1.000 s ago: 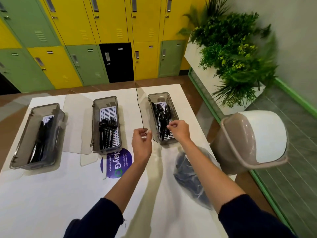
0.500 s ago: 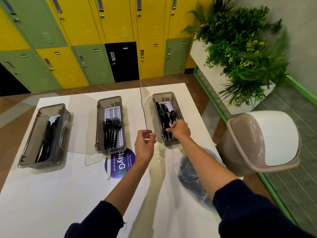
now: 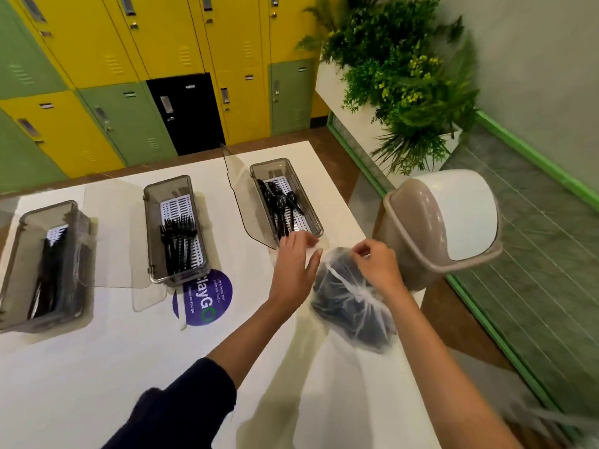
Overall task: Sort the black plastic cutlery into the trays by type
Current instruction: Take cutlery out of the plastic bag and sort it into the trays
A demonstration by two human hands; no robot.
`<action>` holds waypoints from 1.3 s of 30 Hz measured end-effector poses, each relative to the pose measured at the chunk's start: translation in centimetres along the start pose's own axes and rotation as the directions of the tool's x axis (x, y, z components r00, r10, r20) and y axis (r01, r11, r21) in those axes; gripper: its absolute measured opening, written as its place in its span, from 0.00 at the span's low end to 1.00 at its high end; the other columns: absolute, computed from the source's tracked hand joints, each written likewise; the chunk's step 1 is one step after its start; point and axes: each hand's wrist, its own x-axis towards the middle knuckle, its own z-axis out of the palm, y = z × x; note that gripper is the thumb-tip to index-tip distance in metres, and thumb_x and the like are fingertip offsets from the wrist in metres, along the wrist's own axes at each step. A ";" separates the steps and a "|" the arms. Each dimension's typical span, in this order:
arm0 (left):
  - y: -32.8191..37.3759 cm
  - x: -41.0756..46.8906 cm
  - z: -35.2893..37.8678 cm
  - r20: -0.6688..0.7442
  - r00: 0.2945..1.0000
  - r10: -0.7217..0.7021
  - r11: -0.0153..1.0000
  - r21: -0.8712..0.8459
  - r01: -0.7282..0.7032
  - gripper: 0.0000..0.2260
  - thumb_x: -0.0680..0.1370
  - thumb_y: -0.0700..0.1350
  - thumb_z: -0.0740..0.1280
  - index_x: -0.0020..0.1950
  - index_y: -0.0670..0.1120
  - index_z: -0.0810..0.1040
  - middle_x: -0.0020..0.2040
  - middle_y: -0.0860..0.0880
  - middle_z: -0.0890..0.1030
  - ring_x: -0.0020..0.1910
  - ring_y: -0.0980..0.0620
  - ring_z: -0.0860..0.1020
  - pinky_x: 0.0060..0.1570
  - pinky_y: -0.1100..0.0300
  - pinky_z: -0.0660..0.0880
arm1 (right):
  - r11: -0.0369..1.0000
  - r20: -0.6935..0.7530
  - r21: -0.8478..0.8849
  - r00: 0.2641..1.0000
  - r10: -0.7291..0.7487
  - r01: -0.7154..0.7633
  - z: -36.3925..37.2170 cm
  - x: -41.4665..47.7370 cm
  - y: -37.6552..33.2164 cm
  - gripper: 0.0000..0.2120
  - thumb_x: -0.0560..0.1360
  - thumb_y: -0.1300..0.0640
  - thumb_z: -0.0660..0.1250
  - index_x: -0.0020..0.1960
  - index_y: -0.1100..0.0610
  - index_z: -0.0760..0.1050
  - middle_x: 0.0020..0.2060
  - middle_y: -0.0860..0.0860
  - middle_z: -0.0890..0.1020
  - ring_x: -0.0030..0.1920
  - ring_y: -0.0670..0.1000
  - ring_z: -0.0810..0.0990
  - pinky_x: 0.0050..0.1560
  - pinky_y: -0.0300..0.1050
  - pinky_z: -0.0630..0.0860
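Pinches top of clear plastic bag (image 3: 353, 306) with right hand (image 3: 377, 270), fingers curled. Touches bag's loose film with left hand (image 3: 293, 270), fingers near straight, tips on the plastic. Holds bag of dark cutlery at right edge of counter (image 3: 97, 367), just in front of right tray (image 3: 316, 222). Shows spoons (image 3: 278, 202) in right tray, forks (image 3: 178, 234) in middle tray (image 3: 149, 222), dark cutlery in left tray (image 3: 19, 254). Leaves swing-lid bin (image 3: 440, 222) beside counter.

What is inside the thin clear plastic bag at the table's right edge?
Through the thin clear plastic bag, a dark heap of black pieces shows. The crumpled film blurs them, so their type cannot be told.
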 end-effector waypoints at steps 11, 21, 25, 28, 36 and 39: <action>0.0 -2.3 6.3 0.614 0.788 0.052 0.818 0.426 -0.386 0.20 0.76 0.52 0.67 0.68 0.52 0.70 0.70 0.50 0.68 0.70 0.47 0.62 0.70 0.54 0.55 | 0.989 0.066 -0.095 0.990 0.121 -0.115 0.2 -7.2 7.0 0.13 0.71 0.48 0.72 0.53 0.52 0.79 0.56 0.51 0.77 0.58 0.53 0.75 0.64 0.55 0.71; 1.2 -3.1 5.0 0.497 0.864 0.082 0.883 0.366 -0.294 0.09 0.78 0.44 0.65 0.58 0.49 0.77 0.57 0.49 0.77 0.58 0.47 0.72 0.54 0.57 0.66 | 0.994 0.053 -0.057 0.994 0.093 -0.090 0.1 -8.9 5.7 0.08 0.77 0.58 0.66 0.55 0.57 0.76 0.54 0.54 0.81 0.51 0.52 0.78 0.60 0.46 0.75; 1.6 -3.3 2.5 0.428 0.899 0.099 0.967 0.173 -0.189 0.07 0.77 0.38 0.65 0.54 0.43 0.79 0.48 0.49 0.72 0.49 0.50 0.71 0.43 0.63 0.65 | 0.997 0.052 -0.075 0.998 -0.031 0.035 -1.4 -8.9 3.4 0.07 0.76 0.60 0.67 0.54 0.57 0.78 0.53 0.54 0.80 0.49 0.52 0.77 0.53 0.41 0.74; 1.8 -3.7 -0.6 0.383 0.919 0.094 0.986 0.091 -0.139 0.05 0.76 0.37 0.67 0.50 0.40 0.79 0.47 0.44 0.76 0.47 0.44 0.75 0.44 0.57 0.71 | 0.990 0.075 -0.055 0.989 -0.124 0.129 -1.9 -9.3 1.1 0.05 0.75 0.62 0.69 0.50 0.57 0.79 0.49 0.55 0.82 0.44 0.51 0.75 0.47 0.39 0.70; -0.4 -7.6 -9.6 0.254 0.966 -0.042 0.998 0.047 0.031 0.03 0.75 0.38 0.69 0.48 0.43 0.79 0.46 0.48 0.76 0.44 0.52 0.74 0.41 0.71 0.68 | 0.962 0.279 0.021 0.922 -0.268 0.273 0.4 -12.0 -5.9 0.05 0.74 0.60 0.70 0.49 0.53 0.78 0.44 0.48 0.79 0.43 0.47 0.77 0.47 0.36 0.71; -1.0 -10.5 -13.5 0.212 0.968 -0.134 0.991 0.016 0.134 0.04 0.74 0.39 0.70 0.46 0.46 0.78 0.44 0.52 0.77 0.43 0.57 0.75 0.40 0.71 0.68 | 0.934 0.354 0.041 0.869 -0.346 0.355 2.6 -14.0 -8.3 0.05 0.74 0.60 0.70 0.50 0.56 0.79 0.43 0.48 0.79 0.43 0.46 0.77 0.46 0.37 0.73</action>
